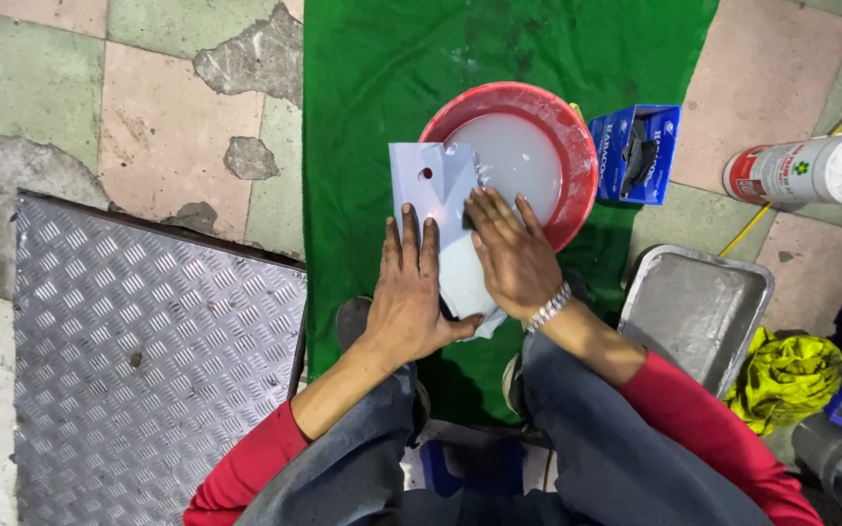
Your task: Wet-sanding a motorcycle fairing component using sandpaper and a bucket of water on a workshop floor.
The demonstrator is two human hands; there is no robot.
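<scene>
A white plastic panel [433, 180] with a small round hole lies across the near rim of a red basin [577, 136] of cloudy water. My left hand [407, 292] lies flat on the panel's near left part and holds it down. My right hand [509, 255] presses on the panel's right side with something small and dark under the fingers; what it is cannot be told. The basin stands on a green mat [372, 107].
A blue box [635, 153] stands right of the basin. A white spray can [806, 169] lies at the far right, an empty metal tray [699, 312] nearer, a yellow-green cloth [786, 375] beside it. A steel chequer plate [148, 360] covers the floor at left.
</scene>
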